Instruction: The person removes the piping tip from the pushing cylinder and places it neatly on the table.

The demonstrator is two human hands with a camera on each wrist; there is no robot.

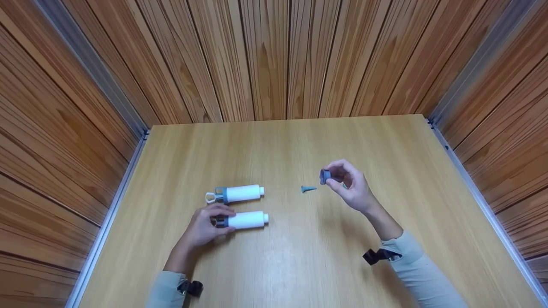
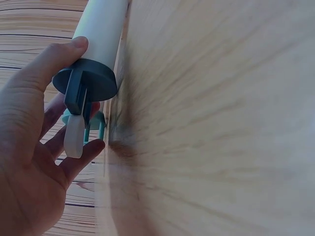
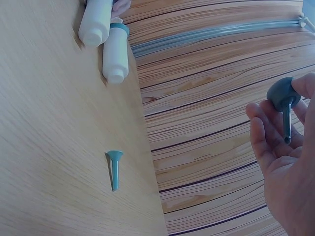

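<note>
My left hand [image 1: 204, 227] holds the collar end of the nearer white tube [image 1: 248, 220], which lies on the table. In the left wrist view, the thumb rests on the white tube [image 2: 103, 34] beside its dark collar [image 2: 91, 78]; a pale tab hangs from the handle. Raised over the table, my right hand [image 1: 353, 186] pinches a dark blue-grey nozzle [image 1: 324, 176] by its wide base. Its thin spout [image 3: 287, 123] points down in the right wrist view. A smaller teal nozzle [image 1: 308, 188] lies on the table to the left of that hand.
A second white tube [image 1: 243, 193] with a teal collar and pale ring handle lies just beyond the first, roughly parallel. Wooden plank walls [image 1: 269, 60] enclose the light wood table [image 1: 282, 149], with metal rails [image 1: 107, 226] along its sides.
</note>
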